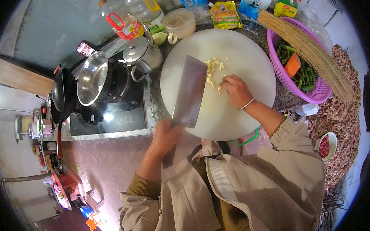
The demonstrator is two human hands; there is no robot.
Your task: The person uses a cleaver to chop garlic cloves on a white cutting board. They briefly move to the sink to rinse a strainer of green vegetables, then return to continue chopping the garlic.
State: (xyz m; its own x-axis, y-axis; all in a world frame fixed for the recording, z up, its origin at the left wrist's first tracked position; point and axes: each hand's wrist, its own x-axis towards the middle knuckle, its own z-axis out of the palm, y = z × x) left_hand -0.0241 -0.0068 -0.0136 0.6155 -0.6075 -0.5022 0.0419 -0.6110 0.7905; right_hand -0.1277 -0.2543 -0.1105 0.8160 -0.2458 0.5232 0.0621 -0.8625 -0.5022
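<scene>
My left hand (168,136) grips the handle of a broad steel cleaver (190,92), whose blade is raised over the left part of a round white cutting board (244,57). The hand is slightly blurred. Small pale pieces that look like cut garlic (212,66) lie loosely right of the blade. My right hand (237,91), with a bracelet at the wrist, is over the middle of the board. Its fingers are bent together, with a pale garlic piece (219,89) at the fingertips.
An induction cooktop (123,118), a steel bowl (93,77) and a metal kettle (142,54) stand left. Oil bottles (123,23), a lidded tub (180,22) and seasoning bags (225,16) line the back. Right is a purple basket (275,63) of green vegetables, under a straw whisk (309,54).
</scene>
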